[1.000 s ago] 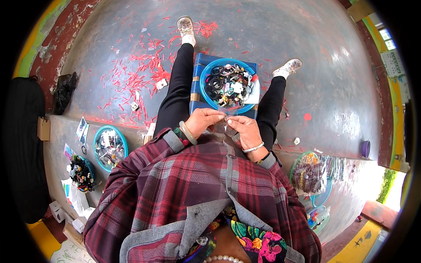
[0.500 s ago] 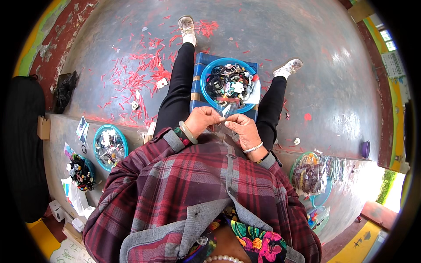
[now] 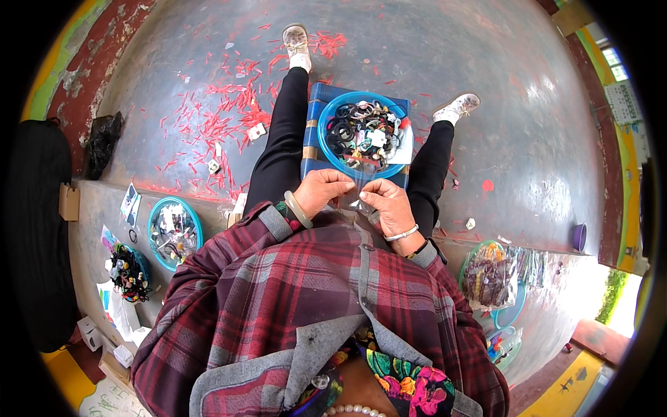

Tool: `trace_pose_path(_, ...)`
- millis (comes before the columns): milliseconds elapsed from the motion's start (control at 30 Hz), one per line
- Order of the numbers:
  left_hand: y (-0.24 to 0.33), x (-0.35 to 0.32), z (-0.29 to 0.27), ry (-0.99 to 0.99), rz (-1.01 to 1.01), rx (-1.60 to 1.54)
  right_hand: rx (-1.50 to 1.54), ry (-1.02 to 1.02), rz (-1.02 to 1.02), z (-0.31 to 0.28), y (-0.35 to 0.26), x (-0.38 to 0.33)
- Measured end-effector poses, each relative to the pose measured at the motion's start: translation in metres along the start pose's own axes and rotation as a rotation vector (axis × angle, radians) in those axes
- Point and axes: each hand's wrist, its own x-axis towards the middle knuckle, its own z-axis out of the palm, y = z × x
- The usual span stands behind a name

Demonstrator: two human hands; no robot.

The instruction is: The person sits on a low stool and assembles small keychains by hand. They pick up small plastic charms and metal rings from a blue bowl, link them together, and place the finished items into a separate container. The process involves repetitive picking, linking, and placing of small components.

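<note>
My left hand and my right hand meet in front of my belly, thumbs and fingers pinched on a small clear plastic bag. A reddish strip crosses the bag's far end, which overlaps the near rim of a blue basin. Heaped inside that basin are mostly black hair ties, with a few coloured and white bits among them. Whether anything lies in the bag I cannot tell.
The basin rests on a blue box between my legs. Red scraps litter the floor. Left are a second basin and a bundle of hair ties; right, bagged goods and a purple cup.
My hands have drawn slightly apart, and the clear bag between them now shows more flatly. My arms and the basin have stayed in place.
</note>
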Motion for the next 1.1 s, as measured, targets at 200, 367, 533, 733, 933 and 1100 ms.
trace_pose_path(200, -0.003, 0.000, 0.001, 0.016, -0.003, -0.029, 0.019, 0.052, 0.025, 0.008, -0.006, -0.002)
trace_pose_path(367, 0.000, -0.001, 0.004, -0.005, -0.011, -0.026, -0.100, 0.086, -0.011, -0.003, 0.000, 0.000)
trace_pose_path(533, 0.002, -0.001, 0.004, -0.029, -0.011, -0.052, -0.087, 0.052, -0.006, 0.000, 0.001, 0.000)
trace_pose_path(733, 0.002, -0.001, 0.004, 0.029, 0.010, -0.030, -0.096, 0.101, -0.008, 0.003, 0.000, -0.001)
trace_pose_path(933, 0.003, -0.001, 0.003, 0.061, 0.026, 0.007, -0.158, 0.094, 0.015, 0.000, -0.001, -0.001)
trace_pose_path(1100, 0.002, 0.000, 0.002, 0.043, 0.015, 0.026, -0.104, 0.030, 0.039, 0.005, -0.006, -0.003)
